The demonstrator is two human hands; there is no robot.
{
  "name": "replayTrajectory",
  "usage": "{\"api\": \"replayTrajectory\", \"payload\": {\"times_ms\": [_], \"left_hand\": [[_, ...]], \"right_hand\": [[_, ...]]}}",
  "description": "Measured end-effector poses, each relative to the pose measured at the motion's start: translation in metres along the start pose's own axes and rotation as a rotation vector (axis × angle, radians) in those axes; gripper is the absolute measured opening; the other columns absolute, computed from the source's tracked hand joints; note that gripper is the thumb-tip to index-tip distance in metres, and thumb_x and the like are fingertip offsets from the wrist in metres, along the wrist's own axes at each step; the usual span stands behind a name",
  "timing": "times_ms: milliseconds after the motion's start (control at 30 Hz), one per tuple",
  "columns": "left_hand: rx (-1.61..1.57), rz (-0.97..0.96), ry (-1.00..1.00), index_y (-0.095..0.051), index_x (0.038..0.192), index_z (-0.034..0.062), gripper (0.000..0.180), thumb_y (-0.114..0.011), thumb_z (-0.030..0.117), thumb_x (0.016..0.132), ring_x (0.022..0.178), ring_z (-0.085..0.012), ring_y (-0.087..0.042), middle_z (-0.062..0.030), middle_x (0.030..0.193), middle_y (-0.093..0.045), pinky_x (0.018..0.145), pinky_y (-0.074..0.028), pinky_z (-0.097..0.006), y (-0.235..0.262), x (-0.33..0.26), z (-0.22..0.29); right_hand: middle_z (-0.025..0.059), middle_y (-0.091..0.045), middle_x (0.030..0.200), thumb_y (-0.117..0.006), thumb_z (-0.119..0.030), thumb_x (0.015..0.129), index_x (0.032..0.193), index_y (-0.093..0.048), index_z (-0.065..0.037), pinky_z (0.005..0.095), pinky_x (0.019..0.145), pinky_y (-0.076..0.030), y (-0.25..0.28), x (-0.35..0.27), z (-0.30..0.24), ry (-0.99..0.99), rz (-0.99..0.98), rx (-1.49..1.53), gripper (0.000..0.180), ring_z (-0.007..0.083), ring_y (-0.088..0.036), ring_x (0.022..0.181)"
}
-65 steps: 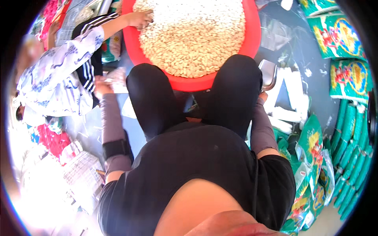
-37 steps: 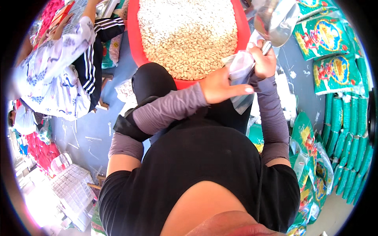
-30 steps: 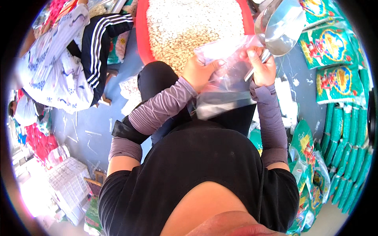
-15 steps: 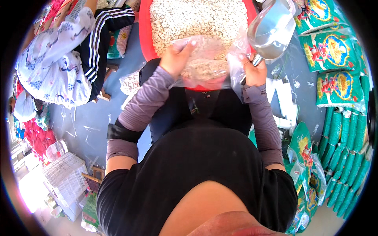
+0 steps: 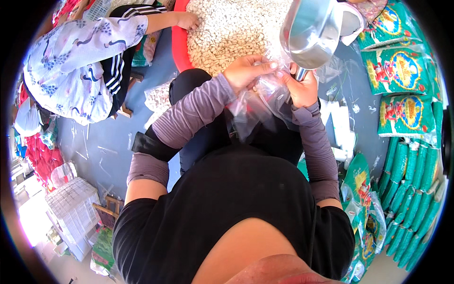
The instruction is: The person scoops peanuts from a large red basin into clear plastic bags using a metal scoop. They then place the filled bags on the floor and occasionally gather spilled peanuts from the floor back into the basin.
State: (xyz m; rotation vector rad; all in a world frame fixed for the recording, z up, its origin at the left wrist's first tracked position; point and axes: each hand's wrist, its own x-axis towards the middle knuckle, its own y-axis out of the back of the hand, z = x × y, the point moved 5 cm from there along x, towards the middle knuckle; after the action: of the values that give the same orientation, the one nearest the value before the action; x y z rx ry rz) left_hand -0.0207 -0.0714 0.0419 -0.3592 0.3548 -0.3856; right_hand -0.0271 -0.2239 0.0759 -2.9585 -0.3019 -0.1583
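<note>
A clear plastic bag (image 5: 257,109) hangs crumpled between my two hands over my lap. My left hand (image 5: 247,71) is closed, its thumb and fingers gripping the bag's upper part. In my right hand (image 5: 303,89) is the handle of a shiny metal scoop (image 5: 309,35), whose bowl points away from me; the thumb also presses on the bag's edge. Beyond the hands stands a wide red tub (image 5: 179,52) full of pale, flat seeds (image 5: 220,35). The bag's folds hide what, if anything, lies inside it.
Another person's hand (image 5: 188,21) reaches to the tub's left rim from a patterned sleeve (image 5: 120,29). At right are stacked green packages (image 5: 399,68) and rows of long green rolls (image 5: 402,165). A white crate (image 5: 73,208) stands at lower left.
My left hand has moved right, close to my right hand, and the stretched bag is now gathered and hanging. The scoop has shifted left. The other person's hand has come to the tub.
</note>
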Motion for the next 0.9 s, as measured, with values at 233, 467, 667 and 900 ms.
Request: {"api": "replayTrajectory", "payload": {"times_ms": [233, 467, 667, 900], "left_hand": [[-0.078, 0.479, -0.092, -0.054, 0.082, 0.0108, 0.014, -0.061, 0.022, 0.084, 0.041, -0.0038, -0.034, 0.0044, 0.054, -0.045, 0.037, -0.025, -0.022, 0.072, -0.024, 0.019], [0.302, 0.663, -0.166, -0.055, 0.080, 0.0041, 0.017, -0.058, 0.021, 0.083, 0.047, -0.0087, -0.045, -0.0006, 0.058, -0.052, 0.045, -0.035, -0.024, 0.114, -0.007, 0.010], [0.757, 0.723, -0.156, -0.046, 0.082, 0.0022, 0.013, -0.058, 0.007, 0.079, 0.064, -0.0127, -0.055, -0.0071, 0.074, -0.054, 0.058, -0.047, -0.027, 0.132, -0.002, 0.007], [0.933, 0.446, -0.548, -0.049, 0.077, 0.0026, 0.018, -0.044, -0.014, 0.069, 0.086, -0.0319, -0.054, -0.0141, 0.090, -0.052, 0.076, -0.044, -0.035, 0.106, 0.011, 0.024]], "right_hand": [[0.0016, -0.052, 0.070, -0.060, 0.002, 0.075, 0.079, -0.047, -0.005, 0.0228, 0.047, -0.042, 0.077, 0.018, 0.018, -0.050, 0.303, -0.212, 0.015, 0.0085, -0.050, 0.054], [-0.0004, -0.042, 0.060, -0.062, -0.034, 0.082, 0.095, -0.049, -0.003, 0.0234, 0.034, -0.028, 0.109, 0.076, 0.064, -0.686, -0.180, -0.446, 0.036, 0.0070, -0.036, 0.040], [0.0030, -0.047, 0.059, -0.031, -0.073, 0.078, 0.090, -0.059, -0.001, 0.0273, 0.038, -0.033, 0.147, 0.131, 0.126, -1.012, -0.354, -0.991, 0.078, 0.0099, -0.041, 0.044], [0.0244, -0.062, 0.088, -0.039, -0.059, 0.081, 0.092, -0.064, 0.001, 0.0411, 0.080, -0.043, 0.117, 0.218, 0.324, -0.673, -0.236, -1.105, 0.066, 0.0341, -0.059, 0.084]]}}
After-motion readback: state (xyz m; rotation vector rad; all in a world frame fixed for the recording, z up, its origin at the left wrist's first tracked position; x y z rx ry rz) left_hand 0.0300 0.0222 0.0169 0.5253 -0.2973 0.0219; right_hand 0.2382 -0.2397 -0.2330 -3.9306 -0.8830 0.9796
